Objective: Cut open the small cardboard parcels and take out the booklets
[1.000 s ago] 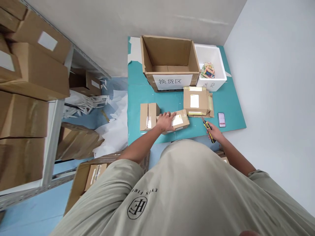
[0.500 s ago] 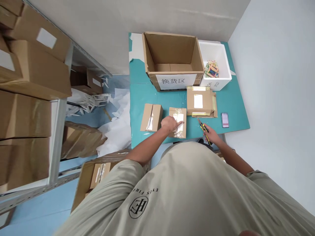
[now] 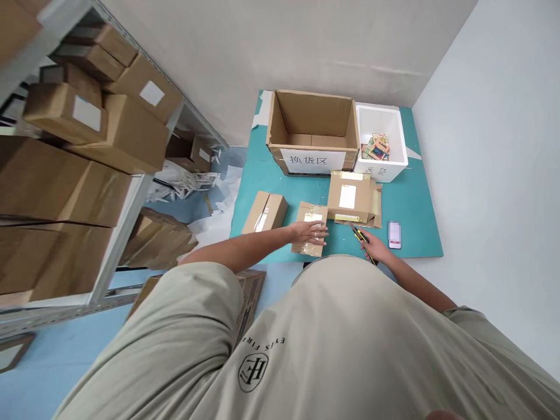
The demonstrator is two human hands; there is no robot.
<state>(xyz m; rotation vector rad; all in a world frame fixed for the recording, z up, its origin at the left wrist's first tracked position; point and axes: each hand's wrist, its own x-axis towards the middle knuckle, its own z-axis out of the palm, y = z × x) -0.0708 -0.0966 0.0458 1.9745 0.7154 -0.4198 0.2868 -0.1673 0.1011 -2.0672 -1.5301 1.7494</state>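
Observation:
My left hand (image 3: 310,231) lies flat with its fingers stretched out on a small taped cardboard parcel (image 3: 312,214) on the teal mat (image 3: 411,204). My right hand (image 3: 376,251) is closed round a yellow-and-black utility knife (image 3: 361,235), whose tip points toward the parcel. Left of that parcel lies another taped parcel (image 3: 265,213). A larger parcel with a white label (image 3: 352,197) sits just beyond the knife. A phone (image 3: 394,234) lies on the mat to the right of my right hand.
A big open carton with a white sign (image 3: 311,131) and a white foam box (image 3: 380,141) holding colourful items stand at the mat's far edge by the wall. Metal shelving (image 3: 126,227) with several cartons fills the left. Another carton (image 3: 245,291) and white paper scraps (image 3: 219,204) lie on the floor.
My left hand turned the small parcel from slanted to square and now lies flat on it. My right hand with the knife has drawn closer to it. The camera has tilted right.

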